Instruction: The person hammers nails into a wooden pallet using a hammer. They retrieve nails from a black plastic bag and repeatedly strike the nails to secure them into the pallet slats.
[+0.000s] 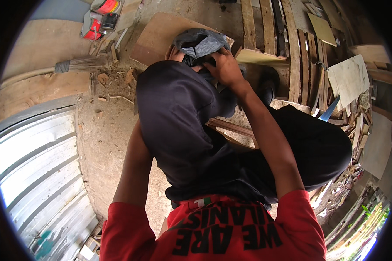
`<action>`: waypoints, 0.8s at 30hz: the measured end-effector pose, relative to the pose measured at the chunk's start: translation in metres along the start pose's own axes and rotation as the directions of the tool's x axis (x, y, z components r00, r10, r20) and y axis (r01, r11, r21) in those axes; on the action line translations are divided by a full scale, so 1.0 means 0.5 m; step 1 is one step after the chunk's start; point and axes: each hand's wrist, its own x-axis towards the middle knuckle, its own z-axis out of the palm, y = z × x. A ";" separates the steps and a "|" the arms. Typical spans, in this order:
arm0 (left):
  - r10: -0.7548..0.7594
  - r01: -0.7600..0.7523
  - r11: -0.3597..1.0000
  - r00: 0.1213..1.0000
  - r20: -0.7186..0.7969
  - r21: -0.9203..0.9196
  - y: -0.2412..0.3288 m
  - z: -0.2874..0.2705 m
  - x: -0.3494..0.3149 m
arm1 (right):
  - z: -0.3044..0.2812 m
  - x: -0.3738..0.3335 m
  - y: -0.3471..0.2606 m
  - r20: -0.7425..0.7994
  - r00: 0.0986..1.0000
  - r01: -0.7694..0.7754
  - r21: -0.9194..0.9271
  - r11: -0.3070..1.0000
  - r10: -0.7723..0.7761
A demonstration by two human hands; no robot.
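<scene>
A dark grey plastic bag (202, 45), crumpled, with its mouth spread, rests on a brown wooden board (154, 41) beyond my knees. My left hand (174, 55) is at the bag's left side, its fingers closed on the rim; my raised knee hides most of that hand. From the right, my right hand (225, 67) grips the near right edge of the bag, with fingers bent around the plastic. What lies inside the bag is too dark to make out.
Wooden pallets (294, 52) stand to the right of the board, with loose boards (348, 80) and scrap wood beyond. At the far left are paint cans (106, 21) and a stick broom (80, 65). Corrugated metal sheeting (43, 169) runs along the left.
</scene>
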 end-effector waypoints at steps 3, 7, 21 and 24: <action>0.083 -0.083 0.997 0.996 -0.040 0.001 -0.014 0.004 0.001 | 0.012 0.004 -0.004 -0.049 0.997 -0.065 -0.012 0.998 0.065; 0.092 -0.089 0.992 0.995 -0.030 0.089 -0.042 0.018 -0.012 | 0.007 -0.003 -0.023 -0.040 0.999 0.014 -0.154 0.988 -0.020; 0.121 -0.120 0.993 0.987 -0.109 0.018 -0.020 0.021 -0.001 | -0.024 0.000 -0.021 0.132 0.984 0.137 -0.151 0.979 -0.117; 0.204 -0.191 0.977 0.966 -0.160 0.096 -0.038 0.027 -0.005 | -0.008 0.009 -0.023 -0.065 0.993 0.090 -0.142 0.986 -0.100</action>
